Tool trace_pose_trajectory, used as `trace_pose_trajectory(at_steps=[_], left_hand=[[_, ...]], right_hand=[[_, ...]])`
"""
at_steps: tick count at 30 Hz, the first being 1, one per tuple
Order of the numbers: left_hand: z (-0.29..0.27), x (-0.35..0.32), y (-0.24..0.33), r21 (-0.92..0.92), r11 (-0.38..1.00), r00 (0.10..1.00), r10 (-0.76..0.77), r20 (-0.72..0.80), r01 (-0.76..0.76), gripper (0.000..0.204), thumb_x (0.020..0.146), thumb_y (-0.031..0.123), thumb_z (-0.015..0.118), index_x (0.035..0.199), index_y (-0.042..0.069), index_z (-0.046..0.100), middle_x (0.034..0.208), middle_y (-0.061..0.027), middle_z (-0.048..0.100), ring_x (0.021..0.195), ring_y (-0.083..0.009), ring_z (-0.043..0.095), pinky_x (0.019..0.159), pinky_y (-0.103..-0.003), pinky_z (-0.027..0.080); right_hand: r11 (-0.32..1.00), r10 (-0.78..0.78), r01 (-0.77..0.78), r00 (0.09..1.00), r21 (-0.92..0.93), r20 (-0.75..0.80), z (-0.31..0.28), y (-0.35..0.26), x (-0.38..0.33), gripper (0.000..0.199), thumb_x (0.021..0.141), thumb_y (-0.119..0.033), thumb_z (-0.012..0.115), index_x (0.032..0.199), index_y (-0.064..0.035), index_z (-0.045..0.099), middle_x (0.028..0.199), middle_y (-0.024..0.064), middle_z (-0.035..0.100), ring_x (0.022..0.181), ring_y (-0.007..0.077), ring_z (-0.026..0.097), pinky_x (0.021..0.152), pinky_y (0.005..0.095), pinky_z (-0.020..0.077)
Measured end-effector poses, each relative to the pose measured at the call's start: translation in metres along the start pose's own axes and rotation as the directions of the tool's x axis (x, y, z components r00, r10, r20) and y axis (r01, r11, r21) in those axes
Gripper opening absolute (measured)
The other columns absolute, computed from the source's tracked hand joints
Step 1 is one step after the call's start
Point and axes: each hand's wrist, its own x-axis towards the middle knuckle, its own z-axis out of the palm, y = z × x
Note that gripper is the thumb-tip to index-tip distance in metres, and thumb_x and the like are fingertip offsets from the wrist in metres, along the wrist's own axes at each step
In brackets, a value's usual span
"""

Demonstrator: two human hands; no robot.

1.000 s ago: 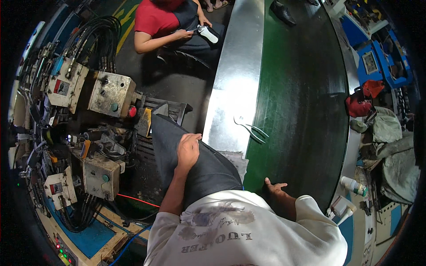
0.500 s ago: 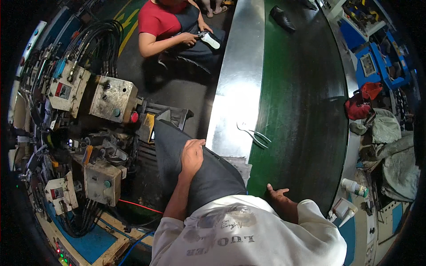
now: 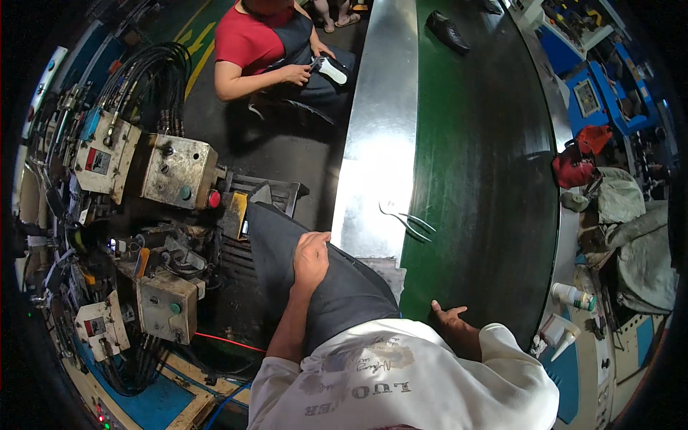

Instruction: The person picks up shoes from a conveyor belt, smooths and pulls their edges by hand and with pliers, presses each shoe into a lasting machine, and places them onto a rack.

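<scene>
My left hand (image 3: 311,261) rests on the dark apron (image 3: 351,290) over my lap, its loosely bent fingers draped over the cloth and nothing visible in them. On the green belt (image 3: 459,208), close to my body, lies my right hand (image 3: 453,319), open, with thumb and fingers apart. A pair of silver pliers (image 3: 409,221) lies ahead of both hands. Its jaws are on the metal strip (image 3: 376,129) and its handles reach over the belt. Far up the belt sits a black shoe (image 3: 448,32).
A person (image 3: 254,43) in red sits at far left, holding a shoe with a white sole (image 3: 332,70). Machine control boxes (image 3: 179,172) with hoses crowd the left. Beyond the belt's right edge are a red bag (image 3: 575,165), grey cloths (image 3: 645,258) and a white bottle (image 3: 573,296).
The view has shifted slightly, so the surroundings sit a little differently. My hands and the pliers keep their places; the seated person still holds the shoe.
</scene>
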Motion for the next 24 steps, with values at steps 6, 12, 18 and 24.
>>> trace_pose_trajectory(at_steps=[6,12,18,24], left_hand=[[-0.003,0.001,0.002,0.059,0.998,0.999,0.02,0.025,-0.021,0.024,0.093,-0.003,0.06,0.111,-0.004,0.077,0.108,-0.0165,0.079,0.109,-0.0364,0.07,0.098,-0.045,0.054],[0.0,0.001,-0.004,0.052,0.999,0.999,0.013,0.029,-0.015,0.025,0.094,-0.003,0.06,0.112,-0.003,0.077,0.109,-0.0152,0.079,0.109,-0.0356,0.07,0.1,-0.045,0.054],[0.0,0.001,0.001,0.037,0.999,1.0,-0.002,0.022,0.001,0.025,0.095,-0.003,0.06,0.114,-0.003,0.077,0.11,-0.014,0.08,0.11,-0.0345,0.07,0.1,-0.044,0.054],[-0.004,0.001,0.0,0.027,0.999,0.999,-0.028,0.042,0.027,0.025,0.096,-0.003,0.06,0.114,-0.003,0.077,0.111,-0.0145,0.08,0.112,-0.0345,0.069,0.101,-0.044,0.053]], right_hand=[[0.239,0.306,-0.794,0.609,0.56,0.732,-0.138,0.015,0.0,0.121,0.086,-0.087,0.045,0.173,-0.0099,0.01,0.135,0.0459,0.05,0.132,0.0578,0.048,0.115,0.0755,0.0285],[-0.151,0.368,-0.883,0.367,0.445,0.854,-0.207,0.027,-0.02,0.157,0.07,-0.108,0.049,0.173,-0.0025,-0.004,0.159,0.0496,0.035,0.152,0.0658,0.031,0.125,0.0748,0.0206],[-0.214,0.268,-0.867,0.392,0.451,0.88,-0.188,0.027,-0.019,0.159,0.069,-0.108,0.053,0.173,-0.0049,-0.009,0.167,0.0466,0.023,0.157,0.0633,0.022,0.129,0.0703,0.0157],[-0.222,0.236,-0.882,0.365,0.415,0.901,-0.201,0.029,-0.022,0.156,0.071,-0.104,0.056,0.173,-0.0047,-0.009,0.17,0.0451,0.015,0.158,0.062,0.018,0.13,0.0698,0.0136]])
